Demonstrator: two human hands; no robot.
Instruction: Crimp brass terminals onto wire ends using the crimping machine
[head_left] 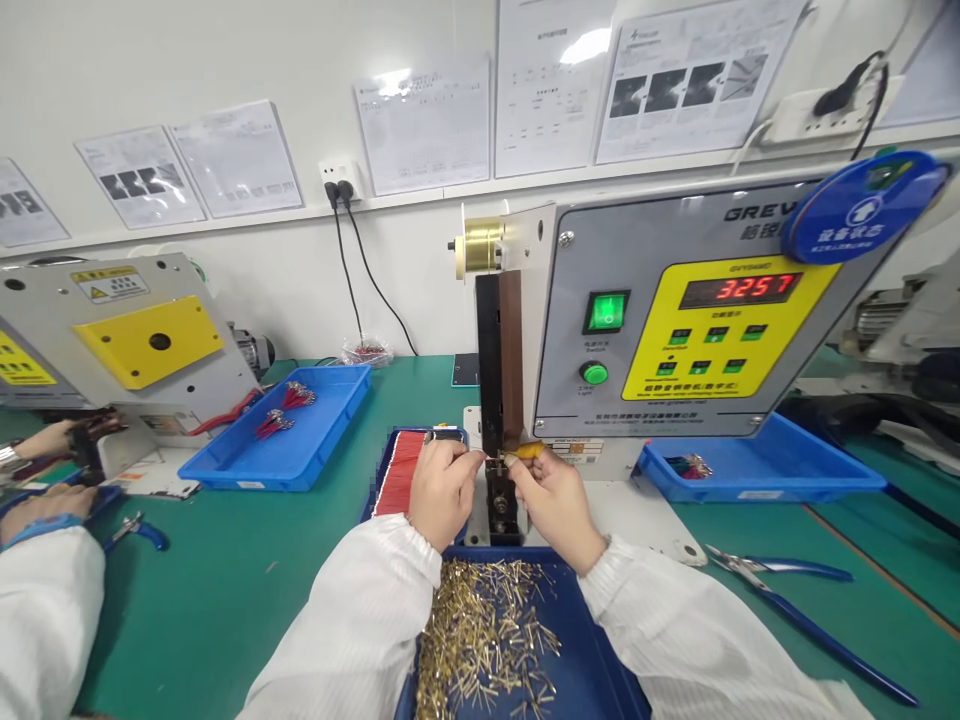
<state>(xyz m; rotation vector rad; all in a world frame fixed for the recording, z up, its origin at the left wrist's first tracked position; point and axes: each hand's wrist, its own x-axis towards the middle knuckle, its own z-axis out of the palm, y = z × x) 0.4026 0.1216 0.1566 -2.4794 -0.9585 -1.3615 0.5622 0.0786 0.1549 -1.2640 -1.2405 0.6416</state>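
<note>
My left hand is closed in a pinch at the narrow work head of a crimping machine. A short bit of thin red wire shows at its fingertips. Opposite it, my right hand pinches close to the same spot; what its fingertips hold is too small to name. A yellow piece shows behind the right fingers, its kind unclear. Under my wrists lies a dark blue tray with a heap of small gold-coloured metal pieces. Beside my left hand, a bundle of red wires lies in a blue tray.
The machine's grey panel reads 3257. Blue-handled pliers lie right; small cutters lie left. Blue trays hold wire bunches. A co-worker's hand and sleeve are at the far left.
</note>
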